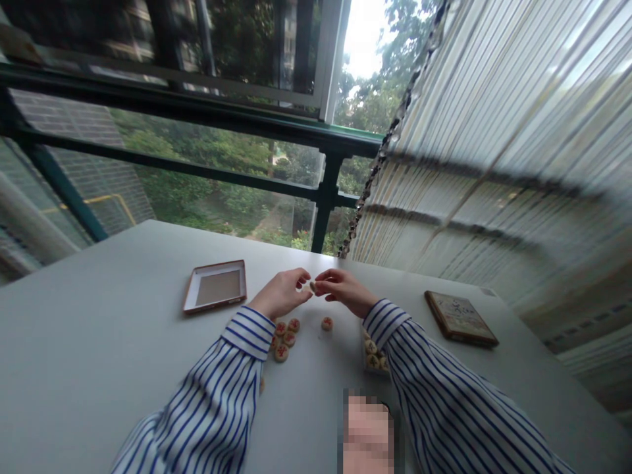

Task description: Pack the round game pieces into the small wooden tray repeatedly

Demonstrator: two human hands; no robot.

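My right hand (348, 291) pinches a small round Chinese chess piece (313, 287) on edge between its fingertips, above the table's far part. My left hand (282, 293) faces it from the left, with its curved fingers and thumb apart, very near the piece; whether they touch it is too small to tell. Below the hands, a single red-marked chess piece (326, 323) lies face up. Several more red-marked pieces (281, 353) cluster beside my left cuff, which partly covers them. Under my right forearm, a box (376, 372) of dark-marked pieces is partly hidden.
An open shallow box lid (188, 304) lies at the left on the white table (123, 342). To the right sits a brown flat box or book (461, 317). A blurred-out patch (368, 431) covers something at the near edge. Behind are a window railing (197, 164) and string curtain (469, 131).
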